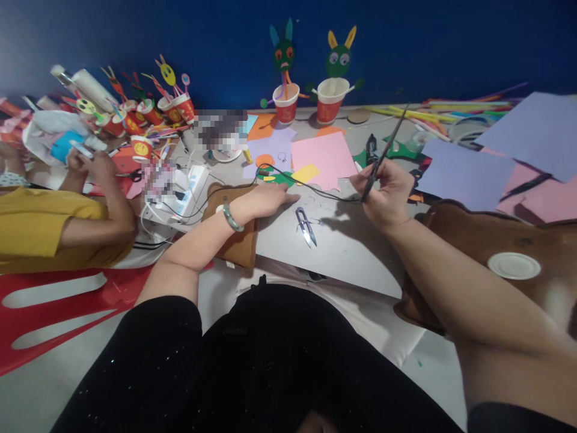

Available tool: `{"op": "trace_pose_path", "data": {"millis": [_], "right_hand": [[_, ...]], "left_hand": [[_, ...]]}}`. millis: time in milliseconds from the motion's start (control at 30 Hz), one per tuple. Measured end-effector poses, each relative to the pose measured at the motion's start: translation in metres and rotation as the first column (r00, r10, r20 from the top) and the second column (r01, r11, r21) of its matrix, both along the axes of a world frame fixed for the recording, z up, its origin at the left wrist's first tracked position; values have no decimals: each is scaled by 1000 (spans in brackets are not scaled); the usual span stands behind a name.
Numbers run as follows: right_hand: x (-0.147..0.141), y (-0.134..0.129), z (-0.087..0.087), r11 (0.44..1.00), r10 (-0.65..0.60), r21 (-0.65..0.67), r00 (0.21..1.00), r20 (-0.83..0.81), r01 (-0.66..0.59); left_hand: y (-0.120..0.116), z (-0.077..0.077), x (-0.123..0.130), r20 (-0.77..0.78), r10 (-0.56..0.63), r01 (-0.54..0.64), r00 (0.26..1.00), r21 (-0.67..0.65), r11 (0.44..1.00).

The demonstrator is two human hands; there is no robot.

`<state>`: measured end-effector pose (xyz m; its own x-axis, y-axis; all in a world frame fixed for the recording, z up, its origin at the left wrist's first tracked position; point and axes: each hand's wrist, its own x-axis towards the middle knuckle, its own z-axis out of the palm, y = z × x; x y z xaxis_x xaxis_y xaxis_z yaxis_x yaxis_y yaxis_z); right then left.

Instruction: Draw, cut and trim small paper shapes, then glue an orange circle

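Note:
My right hand (387, 189) is raised over the table, its fingers closed round a long dark tool (384, 153) that looks like scissors, blades pointing up. A black cord runs from near that hand toward the left. My left hand (270, 199) lies low on the table with its index finger stretched out, beside green paper pieces (282, 178). Small thread snips (306, 227) rest on the white table (333, 240) between my hands. Pink paper (324, 157) and a yellow paper piece (306, 174) are just behind.
Two cups with green-headed figures (286, 103) (332, 99) stand against the blue wall. Purple sheets (469, 174) and a brown cushion (469, 240) are at right. A power strip (193, 189) is at left, near another person in a yellow sleeve (36, 222).

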<state>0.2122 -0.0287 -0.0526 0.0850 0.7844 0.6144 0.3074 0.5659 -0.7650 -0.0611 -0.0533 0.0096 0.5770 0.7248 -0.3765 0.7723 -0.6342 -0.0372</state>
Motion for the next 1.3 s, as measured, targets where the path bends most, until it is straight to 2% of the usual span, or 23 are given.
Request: {"op": "trace_pose_path", "data": {"millis": [167, 367, 467, 567, 733, 867, 1100, 1233, 1300], "right_hand": [[1, 1, -4, 1000, 0, -15, 1000, 15, 0], [1, 1, -3, 1000, 2, -30, 1000, -4, -2], [0, 1, -2, 998, -12, -54, 1000, -5, 12], [0, 2, -2, 999, -18, -35, 1000, -4, 17], [2, 3, -4, 1000, 3, -24, 1000, -6, -3], [2, 2, -1, 1000, 1, -7, 999, -33, -2], [1, 0, 1, 1000, 11, -27, 999, -38, -12], [1, 0, 2, 1000, -5, -27, 1000, -22, 4], [0, 0, 2, 1000, 2, -28, 999, -37, -3]], "left_hand": [[-6, -4, -13, 26, -40, 40, 999, 19, 999], [7, -6, -21, 301, 40, -53, 953, 33, 998], [13, -7, -17, 365, 73, -78, 928, -2, 997], [16, -6, -6, 323, 95, -89, 942, -34, 995], [18, 2, 17, 163, 164, -160, 973, -37, 986], [15, 9, 25, 73, 187, -183, 980, -56, 982], [15, 10, 17, 132, 183, -175, 974, -75, 982], [22, 14, 11, 233, 237, -214, 943, -118, 970], [26, 18, 10, 237, 274, -248, 932, -135, 959]]}}
